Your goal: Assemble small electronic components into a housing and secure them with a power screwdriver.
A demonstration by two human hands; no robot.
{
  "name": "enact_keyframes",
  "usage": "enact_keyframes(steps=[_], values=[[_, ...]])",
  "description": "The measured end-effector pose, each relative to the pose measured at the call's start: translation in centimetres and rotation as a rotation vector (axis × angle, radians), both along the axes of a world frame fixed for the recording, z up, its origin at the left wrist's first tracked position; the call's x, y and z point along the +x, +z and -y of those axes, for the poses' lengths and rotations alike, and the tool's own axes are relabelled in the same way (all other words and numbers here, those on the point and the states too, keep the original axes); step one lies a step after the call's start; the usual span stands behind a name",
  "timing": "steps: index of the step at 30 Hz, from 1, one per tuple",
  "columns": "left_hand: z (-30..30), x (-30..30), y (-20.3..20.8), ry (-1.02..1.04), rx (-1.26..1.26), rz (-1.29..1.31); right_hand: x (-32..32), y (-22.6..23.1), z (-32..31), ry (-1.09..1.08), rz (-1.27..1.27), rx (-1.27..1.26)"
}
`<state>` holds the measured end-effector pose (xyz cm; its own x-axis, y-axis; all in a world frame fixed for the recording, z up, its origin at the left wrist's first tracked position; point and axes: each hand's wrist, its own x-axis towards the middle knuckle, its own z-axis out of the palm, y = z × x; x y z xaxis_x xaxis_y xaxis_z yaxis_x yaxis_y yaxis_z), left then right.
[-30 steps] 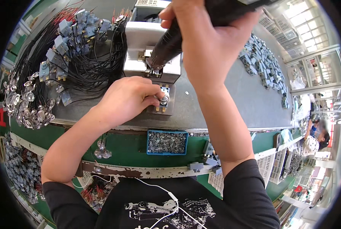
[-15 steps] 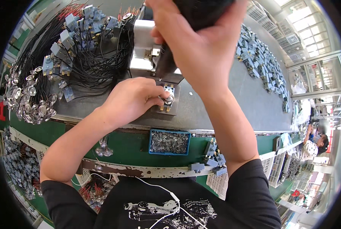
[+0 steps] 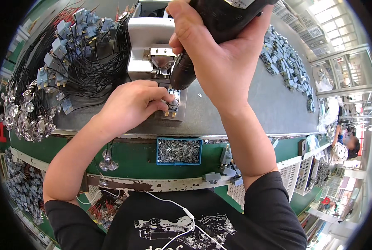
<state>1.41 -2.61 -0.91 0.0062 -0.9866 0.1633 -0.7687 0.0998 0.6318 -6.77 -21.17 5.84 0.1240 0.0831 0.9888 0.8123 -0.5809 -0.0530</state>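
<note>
Workbench grey, green-edged; factory aisle alongside.

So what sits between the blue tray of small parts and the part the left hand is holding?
In the head view, only the grey bench edge separates the blue tray from the small part that the left hand holds.

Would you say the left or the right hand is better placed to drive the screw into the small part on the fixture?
Right, probably. The right hand grips the black power screwdriver with its tip above the small part, while the left hand pinches that part.
</note>
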Motion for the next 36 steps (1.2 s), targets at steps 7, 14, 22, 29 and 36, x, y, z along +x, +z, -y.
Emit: enact_keyframes(steps=[7,14,22,29,36], values=[[-0.4,0.1,0.0,0.014,0.032,-0.044,-3.4,0.9,-6.9,-0.186,-0.561,0.835],[-0.2,0.2,0.3,-0.002,0.061,-0.020,-3.5,1.3,-6.3,-0.122,-0.633,0.757],[-0.5,0.0,1.1,0.014,0.096,0.028,-3.4,0.3,-7.2,-0.189,-0.603,0.723],[-1.5,-0.6,-1.9,0.070,-0.066,-0.054,-3.8,0.2,-7.8,-0.125,-0.623,0.768],[-1.8,-2.8,1.0,0.057,-0.328,0.272,-6.1,-0.3,-5.8,-0.196,-0.432,0.714]])
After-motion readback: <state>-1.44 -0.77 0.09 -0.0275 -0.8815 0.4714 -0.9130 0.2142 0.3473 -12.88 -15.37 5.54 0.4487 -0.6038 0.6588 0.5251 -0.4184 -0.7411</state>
